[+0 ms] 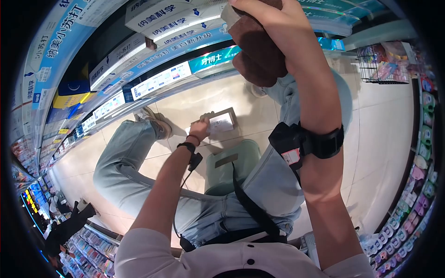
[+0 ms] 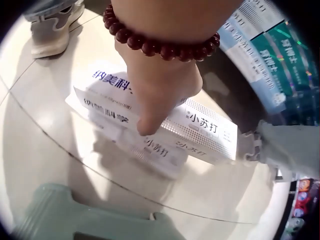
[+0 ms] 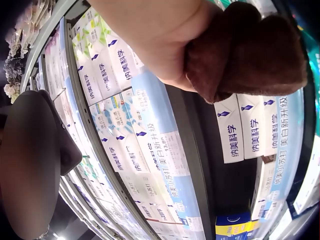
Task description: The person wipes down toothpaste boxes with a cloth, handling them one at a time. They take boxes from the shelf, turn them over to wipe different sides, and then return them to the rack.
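Observation:
In the head view my left hand [image 1: 200, 128] is low over the floor and grips a white toothpaste box [image 1: 221, 123]. The left wrist view shows the thumb pressed along the side of this long box [image 2: 210, 125], with more white printed packaging [image 2: 157, 152] below it. My raised right hand [image 1: 273, 21] holds a folded brown cloth [image 1: 259, 51] at the shelf front. From the right wrist, the cloth [image 3: 260, 60] hangs bunched before a dark gap in the shelf, above upright white toothpaste boxes [image 3: 231, 132]. Its fingers are mostly hidden behind the cloth.
A pale green stool [image 1: 245, 162] stands between the bent legs. Shelves of toothpaste with blue price strips [image 3: 175, 165] rise in front. A blue and yellow box [image 3: 235, 227] sits lower on the shelf. A wire basket [image 1: 382, 69] with packets stands at the right.

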### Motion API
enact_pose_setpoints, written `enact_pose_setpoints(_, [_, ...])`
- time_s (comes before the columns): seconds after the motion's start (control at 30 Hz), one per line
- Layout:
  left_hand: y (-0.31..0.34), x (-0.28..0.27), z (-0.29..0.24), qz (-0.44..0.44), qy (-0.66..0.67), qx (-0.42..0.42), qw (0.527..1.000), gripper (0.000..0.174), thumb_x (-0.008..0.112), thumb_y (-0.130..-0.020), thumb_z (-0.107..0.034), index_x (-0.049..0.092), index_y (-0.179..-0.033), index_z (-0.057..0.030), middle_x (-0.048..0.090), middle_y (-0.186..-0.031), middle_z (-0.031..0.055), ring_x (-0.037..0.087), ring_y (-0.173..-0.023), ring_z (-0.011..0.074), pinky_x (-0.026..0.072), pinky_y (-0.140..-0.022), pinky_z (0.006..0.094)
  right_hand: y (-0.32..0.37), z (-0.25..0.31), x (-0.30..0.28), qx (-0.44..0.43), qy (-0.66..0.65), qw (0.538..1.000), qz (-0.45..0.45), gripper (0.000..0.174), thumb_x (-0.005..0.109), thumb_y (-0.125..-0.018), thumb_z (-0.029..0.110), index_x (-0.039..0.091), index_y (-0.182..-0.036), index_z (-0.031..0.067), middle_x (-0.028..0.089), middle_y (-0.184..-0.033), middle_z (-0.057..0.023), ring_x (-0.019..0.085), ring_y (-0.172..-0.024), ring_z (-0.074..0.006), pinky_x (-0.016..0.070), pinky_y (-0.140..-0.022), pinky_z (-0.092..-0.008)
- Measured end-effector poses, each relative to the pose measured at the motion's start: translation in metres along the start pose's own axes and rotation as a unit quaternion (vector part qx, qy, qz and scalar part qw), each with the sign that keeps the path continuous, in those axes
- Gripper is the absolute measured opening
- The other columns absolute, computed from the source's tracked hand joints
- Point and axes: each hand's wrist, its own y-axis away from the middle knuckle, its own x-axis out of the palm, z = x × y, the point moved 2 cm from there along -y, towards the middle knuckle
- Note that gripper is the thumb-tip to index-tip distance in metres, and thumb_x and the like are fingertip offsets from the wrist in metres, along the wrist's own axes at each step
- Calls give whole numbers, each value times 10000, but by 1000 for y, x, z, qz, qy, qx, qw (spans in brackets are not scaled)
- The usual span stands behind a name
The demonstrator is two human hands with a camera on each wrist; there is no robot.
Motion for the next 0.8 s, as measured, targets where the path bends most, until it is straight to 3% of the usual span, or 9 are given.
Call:
enact_pose_setpoints(0.1, [13, -58, -14, 19, 24, 53, 998, 484, 721, -671, -193, 433, -1037, -60, 598, -994, 181, 604, -920, 337, 500, -761, 418, -1, -3, -4, -17, -67, 997, 35, 209, 568, -853, 131, 579, -692, 0, 571, -614, -39, 496, -513, -110, 375, -473, -264])
enact_pose_setpoints(0.13, [22, -81, -17, 30, 28, 62, 997, 488, 718, -674, -193, 433, -1047, -59, 600, -998, 184, 602, -926, 336, 499, -764, 415, 4, 5, -8, 31, -127, 988, 86, 200, 574, -844, 136, 586, -698, 0, 574, -624, -39, 503, -522, -112, 381, -480, -266])
enact_pose_setpoints(0.17, [40, -110, -20, -21, 44, 159, 986, 485, 704, -676, -182, 447, -1065, -50, 596, -1032, 195, 593, -943, 346, 494, -777, 417, 13, 20, -14, 75, -185, 969, 142, 192, 581, -836, 141, 593, -704, 1, 577, -633, -39, 509, -531, -115, 387, -486, -267])
enact_pose_setpoints(0.23, [80, -172, -38, -128, 21, 256, 958, 535, 691, -651, -149, 479, -1130, -36, 569, -1109, 203, 567, -1028, 327, 474, -857, 399, -3, -9, -11, 10, 54, 998, -41, 372, 701, -766, 336, 658, -950, 15, 649, -749, -53, 617, -681, -125, 468, -601, -246])
enact_pose_setpoints(0.37, [162, -286, -58, -270, -39, 315, 909, 553, 683, -659, -155, 499, -1164, -22, 540, -1173, 183, 529, -1096, 334, 441, -935, 413, 1, 1, -3, 22, 52, 997, -47, 385, 695, -765, 330, 660, -1024, 47, 649, -859, -63, 597, -755, -134, 458, -671, -260])
enact_pose_setpoints(0.43, [190, -324, -46, -339, -43, 272, 899, 545, 679, -674, -158, 499, -1169, -19, 514, -1237, 191, 510, -1126, 362, 412, -974, 422, -4, -8, -2, 8, 59, 997, -50, 397, 688, -769, 328, 656, -1049, 48, 645, -881, -65, 588, -789, -136, 452, -699, -261])
enact_pose_setpoints(0.5, [207, -358, -41, -406, -52, 191, 892, 666, 692, -584, -22, 469, -1212, -28, 502, -1271, 182, 488, -1164, 367, 398, -983, 429, -8, -14, 0, 2, 65, 997, -33, 398, 681, -773, 327, 656, -1055, 48, 643, -893, -64, 586, -809, -139, 449, -716, -261])
enact_pose_setpoints(0.6, [205, -400, -22, -443, -123, 147, 876, 710, 688, -575, 29, 459, -1241, -61, 541, -1195, 161, 516, -1102, 359, 431, -917, 394, -9, -14, 8, -4, 49, 998, -28, 379, 683, -760, 312, 660, -1008, 26, 647, -871, -76, 595, -799, -151, 458, -718, -275])
enact_pose_setpoints(0.8, [172, -433, 11, -319, -177, -7, 931, 689, 684, -658, -34, 413, -1289, -92, 566, -1144, 151, 529, -1057, 349, 454, -849, 400, -13, -16, 15, -32, 69, 997, -32, 387, 679, -738, 300, 655, -958, -17, 662, -850, -123, 621, -777, -192, 480, -723, -307])
